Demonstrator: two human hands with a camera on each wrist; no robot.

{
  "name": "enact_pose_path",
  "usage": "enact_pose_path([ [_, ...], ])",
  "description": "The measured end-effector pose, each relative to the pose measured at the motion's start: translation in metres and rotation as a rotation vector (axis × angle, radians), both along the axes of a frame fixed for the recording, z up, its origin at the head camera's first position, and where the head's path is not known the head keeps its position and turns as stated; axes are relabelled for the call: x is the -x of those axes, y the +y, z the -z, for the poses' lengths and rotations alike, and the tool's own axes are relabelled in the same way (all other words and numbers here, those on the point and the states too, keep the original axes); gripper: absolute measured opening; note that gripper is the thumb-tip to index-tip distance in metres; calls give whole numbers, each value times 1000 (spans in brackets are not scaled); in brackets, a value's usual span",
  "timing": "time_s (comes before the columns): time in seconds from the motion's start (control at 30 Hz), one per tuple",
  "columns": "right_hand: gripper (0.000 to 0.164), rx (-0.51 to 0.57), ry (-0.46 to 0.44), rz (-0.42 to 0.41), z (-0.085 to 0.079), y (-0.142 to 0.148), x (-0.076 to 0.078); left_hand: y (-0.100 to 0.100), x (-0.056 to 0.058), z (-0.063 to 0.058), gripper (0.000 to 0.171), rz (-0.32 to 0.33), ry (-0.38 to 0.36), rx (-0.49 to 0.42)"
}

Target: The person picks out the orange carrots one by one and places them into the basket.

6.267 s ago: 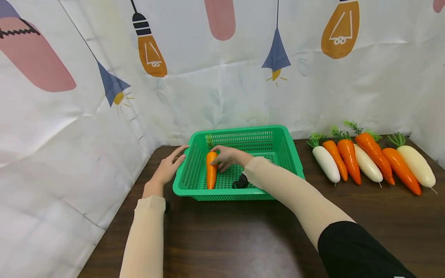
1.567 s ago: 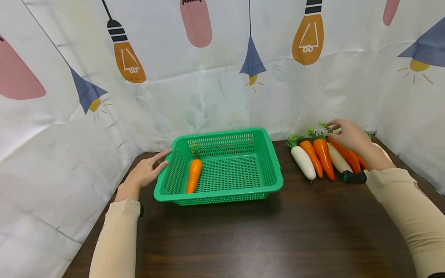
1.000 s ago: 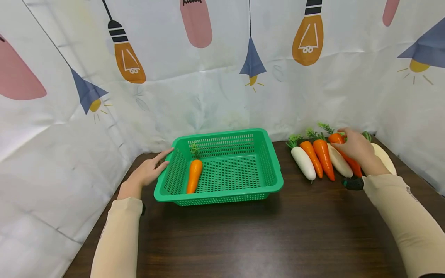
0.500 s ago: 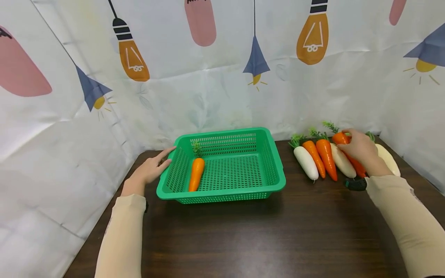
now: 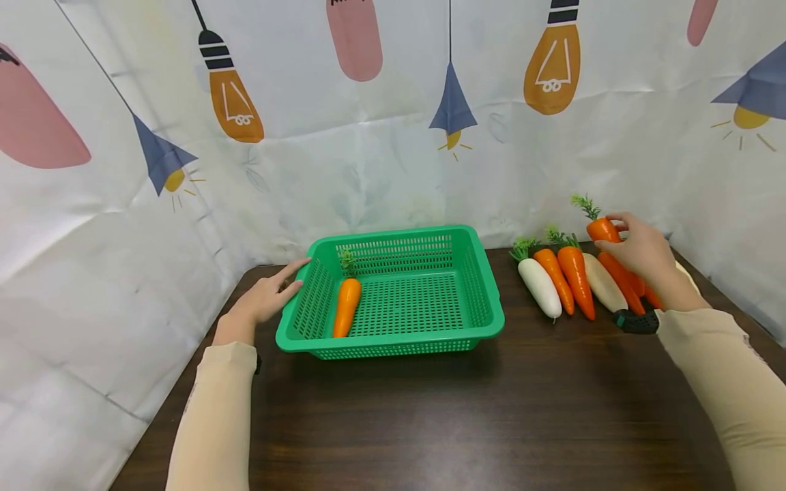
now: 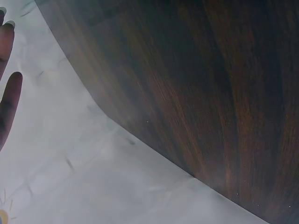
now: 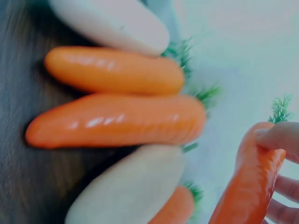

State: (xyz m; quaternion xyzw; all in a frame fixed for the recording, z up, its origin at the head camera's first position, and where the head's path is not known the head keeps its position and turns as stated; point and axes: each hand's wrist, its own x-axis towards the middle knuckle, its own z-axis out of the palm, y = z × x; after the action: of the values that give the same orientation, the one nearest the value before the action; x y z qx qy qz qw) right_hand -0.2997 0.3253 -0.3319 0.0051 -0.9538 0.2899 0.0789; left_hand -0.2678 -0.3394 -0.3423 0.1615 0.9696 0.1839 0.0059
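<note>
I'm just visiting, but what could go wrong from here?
The right hand grips the carrot near its leafy end, and the skin looks glossy, so it might slip or swing.

The vegetables lie packed together, so the carrot's tail could knock a neighbour such as the pale radish.

The left hand has only its fingertips at the rim of the green basket, so a bump might shift it.

Creased white sheeting, printed with orange bulbs, blue lamps and pink shapes; before it a dark wood-grain table; soft light on its surface
</note>
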Motion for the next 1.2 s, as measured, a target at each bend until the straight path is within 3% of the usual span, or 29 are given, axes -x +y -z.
enact_pose_path([
  [0.47,70,35,66,-93,-29,-25,-6,-1,0,0,63,-19,-40,-21],
  [0.77,71,43,58,-117,-37,-40,-9,1,-1,-1,63,-21,-39,-29],
  [1.2,66,105,93,-215,-49,-72,-16,2,0,0,64,-25,-46,-26],
])
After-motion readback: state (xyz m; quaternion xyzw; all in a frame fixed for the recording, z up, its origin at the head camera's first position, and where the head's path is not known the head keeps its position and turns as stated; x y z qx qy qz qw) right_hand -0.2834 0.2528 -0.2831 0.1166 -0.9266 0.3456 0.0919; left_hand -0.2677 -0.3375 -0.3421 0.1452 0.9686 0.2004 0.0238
